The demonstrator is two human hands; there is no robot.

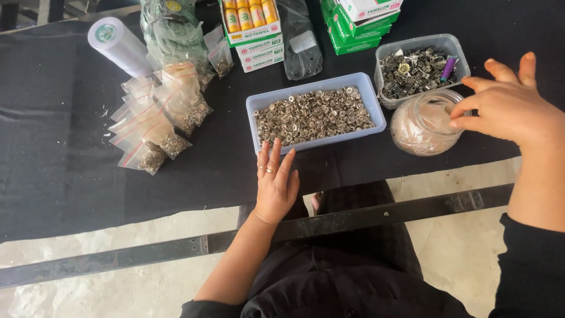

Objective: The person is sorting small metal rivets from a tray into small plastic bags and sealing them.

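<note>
- Hands first, seen from my head camera: my left hand [275, 182] lies flat on the surface [70, 176], fingers spread and loose, holding nothing. The fingertips sit just at the near wall of the tray [254, 126], which looks like a way to steady it.
- My right hand [506, 106] hovers at the rim of the jar [421, 123], fingers half curled and apart, thumb and forefinger close to the glass edge. I cannot tell whether anything tiny is pinched between them.
- Jar: clear glass, open at the top, part filled with something pale and fine; it stands right of the tray, near the surface's front edge, within easy reach of my right hand.
- Tray: pale blue, long, full of small round metal fasteners [315, 115], set straight ahead of me between both hands.
- Tub [456, 44]: clear plastic, behind the jar, heaped with darker metal clips and one purple piece.
- Bags [159, 121]: small zip bags with fasteners inside, piled to my left, out of the way of the open containers.
- Farther back: a white roll [118, 44], a large clear sack [173, 29], green-and-white boxes [359, 23], and a carton of small yellow bottles [250, 20], all well apart from my hands.
</note>
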